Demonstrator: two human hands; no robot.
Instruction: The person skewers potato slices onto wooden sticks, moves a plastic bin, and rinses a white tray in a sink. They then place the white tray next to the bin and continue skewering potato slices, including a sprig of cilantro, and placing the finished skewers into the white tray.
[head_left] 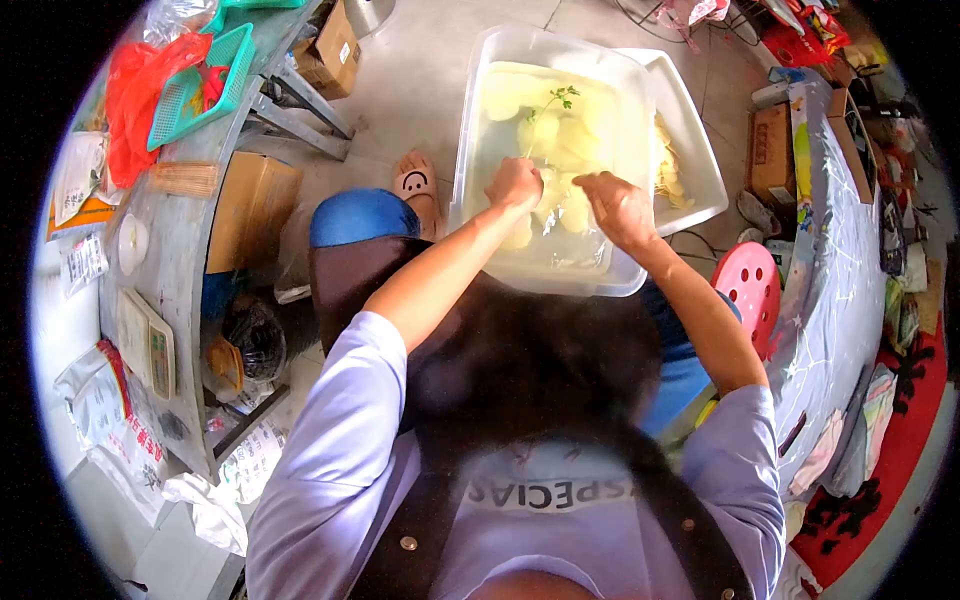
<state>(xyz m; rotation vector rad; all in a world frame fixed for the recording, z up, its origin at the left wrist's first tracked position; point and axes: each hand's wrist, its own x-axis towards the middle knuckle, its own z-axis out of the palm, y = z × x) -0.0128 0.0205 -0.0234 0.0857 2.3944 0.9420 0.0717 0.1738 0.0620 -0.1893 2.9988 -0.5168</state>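
A clear plastic tub (468,150) holds water and several pale yellow round slices (572,145). A thin stem with green leaves (563,97) rises above the slices. My left hand (515,186), fingers closed, is over the tub's near half at the lower end of that stem. To its right, my right hand (617,208) has its fingers curled together over the slices; anything between its fingertips is too small to make out. Partly under the tub, a white container (700,150) holds more yellow slices (666,165).
On the left stands a grey table (190,225) with a green basket (205,85), a red bag (145,100) and a scale (147,343). Cardboard boxes (252,212) are beneath it. A red stool (748,295) is right of my legs, beside a cloth-covered surface (840,250).
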